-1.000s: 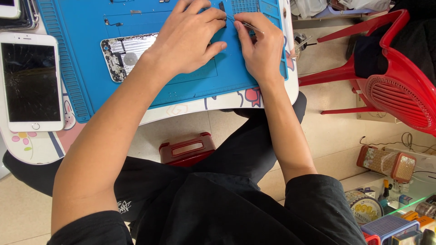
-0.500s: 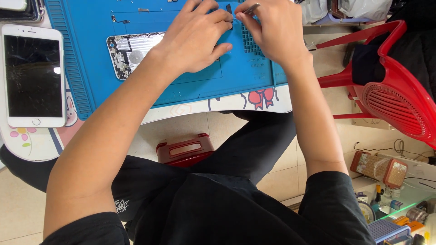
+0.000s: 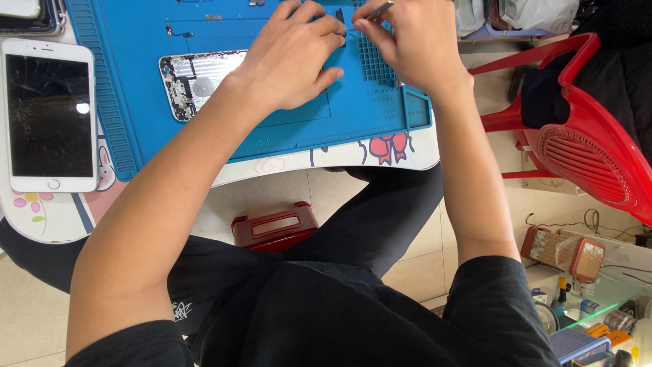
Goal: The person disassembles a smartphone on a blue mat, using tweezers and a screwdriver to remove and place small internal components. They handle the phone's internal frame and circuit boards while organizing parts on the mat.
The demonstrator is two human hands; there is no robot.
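Head view. L hand (image 3: 292, 58) pins a small dark part (image 3: 340, 14) on the blue mat (image 3: 136, 88), top centre. R hand (image 3: 414, 47), grip narrow, holds metal tweezers (image 3: 379, 9) just beside it. Step, as I judge: fine part handling; next calls for steady tips. Opened phone shell (image 3: 197, 81) upper left on mat, white phone (image 3: 49, 115) far left on bench (image 3: 285, 166). Red chair (image 3: 577, 149) right, tiled floor.

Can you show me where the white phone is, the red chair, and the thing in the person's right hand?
white phone (image 3: 49, 115): head view, middle of its dark cracked screen.
red chair (image 3: 584, 156): head view, on its slatted seat.
metal tool (image 3: 380, 9): head view, on its tip above the right hand (image 3: 414, 47).
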